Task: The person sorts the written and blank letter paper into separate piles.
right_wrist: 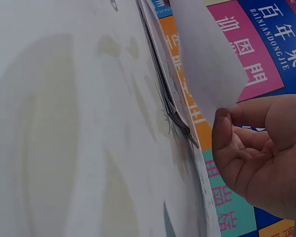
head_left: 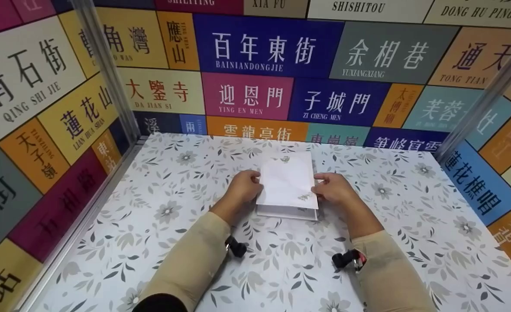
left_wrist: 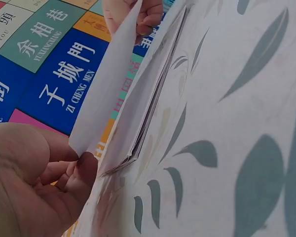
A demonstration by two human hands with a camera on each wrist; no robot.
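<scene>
A white sheet of paper (head_left: 286,182) with small floral prints near two corners is held between both hands. My left hand (head_left: 243,187) pinches its left edge between thumb and index finger. At the opposite edge, my right hand (head_left: 335,188) pinches it the same way. Beneath the sheet lies a thin stack of white paper (head_left: 283,212), its near edge showing in the head view. In the left wrist view the sheet (left_wrist: 106,89) is raised above the layered stack (left_wrist: 150,98). Dark thin strands (right_wrist: 168,116) stick out at the stack's edge in the right wrist view.
A white cloth with grey leaves and flowers covers the table (head_left: 169,247). Colourful panels with Chinese lettering (head_left: 268,43) stand behind and at both sides, with a metal post (head_left: 108,69) at the left corner. Each forearm wears a small black camera (head_left: 237,248).
</scene>
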